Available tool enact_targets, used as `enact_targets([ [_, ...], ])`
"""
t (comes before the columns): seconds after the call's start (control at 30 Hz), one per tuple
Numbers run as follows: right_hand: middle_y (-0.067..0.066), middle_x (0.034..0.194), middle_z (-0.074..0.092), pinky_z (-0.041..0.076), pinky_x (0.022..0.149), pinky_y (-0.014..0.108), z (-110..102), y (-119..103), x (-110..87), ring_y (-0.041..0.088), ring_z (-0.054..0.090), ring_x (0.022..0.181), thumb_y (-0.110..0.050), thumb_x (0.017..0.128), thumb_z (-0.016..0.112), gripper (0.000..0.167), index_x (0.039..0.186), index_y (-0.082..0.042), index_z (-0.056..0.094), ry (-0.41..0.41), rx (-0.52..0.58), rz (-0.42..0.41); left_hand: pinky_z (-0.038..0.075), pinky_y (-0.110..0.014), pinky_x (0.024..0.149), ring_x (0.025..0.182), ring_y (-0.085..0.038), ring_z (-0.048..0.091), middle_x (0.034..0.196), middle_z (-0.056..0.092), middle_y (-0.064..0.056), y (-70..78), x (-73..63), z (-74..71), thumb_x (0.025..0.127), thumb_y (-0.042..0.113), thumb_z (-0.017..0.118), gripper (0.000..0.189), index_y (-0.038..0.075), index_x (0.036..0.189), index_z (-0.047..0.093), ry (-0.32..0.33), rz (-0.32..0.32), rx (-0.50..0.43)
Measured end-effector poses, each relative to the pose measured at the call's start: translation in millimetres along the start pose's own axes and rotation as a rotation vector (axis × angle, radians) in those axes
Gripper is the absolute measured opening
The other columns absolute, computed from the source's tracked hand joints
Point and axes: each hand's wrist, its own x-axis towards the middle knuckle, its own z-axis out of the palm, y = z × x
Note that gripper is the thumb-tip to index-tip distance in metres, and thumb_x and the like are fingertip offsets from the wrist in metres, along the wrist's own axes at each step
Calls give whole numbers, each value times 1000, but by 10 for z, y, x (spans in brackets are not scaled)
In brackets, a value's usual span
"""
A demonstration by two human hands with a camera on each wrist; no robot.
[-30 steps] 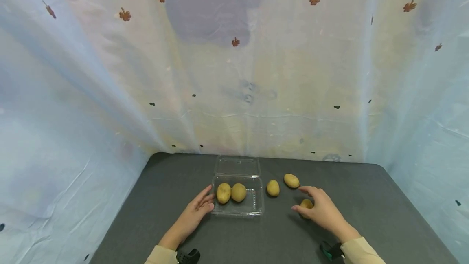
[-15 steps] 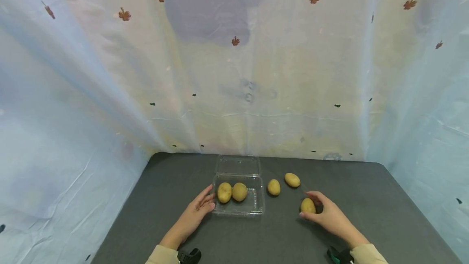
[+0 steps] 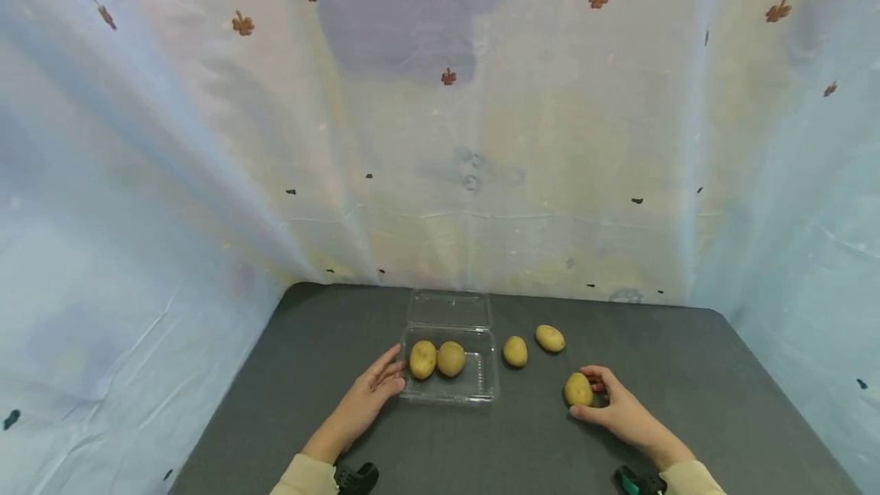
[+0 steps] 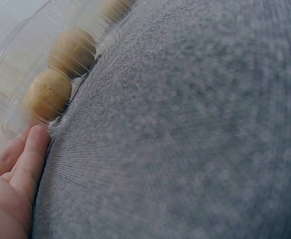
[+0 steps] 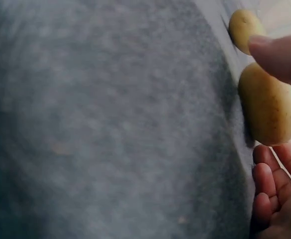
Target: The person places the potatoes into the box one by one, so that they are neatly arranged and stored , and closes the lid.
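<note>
My right hand (image 3: 622,415) has its thumb and fingers around a yellow potato (image 3: 578,389) at the right of the table. In the right wrist view, the thumb lies along one side of this potato (image 5: 269,107) and the fingertips meet the other end. My left hand (image 3: 360,403) rests with fairly straight fingers against the left wall of a clear plastic clamshell box (image 3: 481,384). Inside the box, two potatoes sit side by side, a left potato (image 3: 422,360) and a right potato (image 3: 451,359). The box's hinged lid (image 3: 450,309) lies folded back, away from me.
Two more potatoes lie right of the box: a nearer potato (image 3: 515,351) and a farther potato (image 3: 550,338). The dark grey table (image 3: 467,457) ends at a patterned curtain (image 3: 536,136) behind, with curtain on both sides too.
My right hand has moved slightly right and toward me, its thumb and fingers coming in around the potato. The left hand stays against the box.
</note>
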Motion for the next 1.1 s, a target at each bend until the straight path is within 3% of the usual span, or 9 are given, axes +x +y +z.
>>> enact_targets([
  [0.4,12,119,50,44,82,38,18,-21,-10,26,47,109,-35,82,78,71,136,-8,40,11,-15,14,31,-51,109,136,-29,37,150,37,-15,22,18,-11,101,35,53,63,29,155,21,-9,-4,3],
  [0.77,11,120,50,45,81,38,9,-81,-17,25,49,108,-37,83,77,67,132,-8,42,25,-32,19,34,-47,109,138,-29,35,150,36,-14,53,-12,-5,101,31,53,62,29,155,21,-3,7,-4],
  [1.1,10,117,52,45,83,40,46,-51,-32,24,52,107,-40,82,77,66,129,-8,44,60,-53,47,32,-51,109,136,-30,37,150,37,-15,71,-18,7,101,35,53,63,28,155,21,-4,1,20],
])
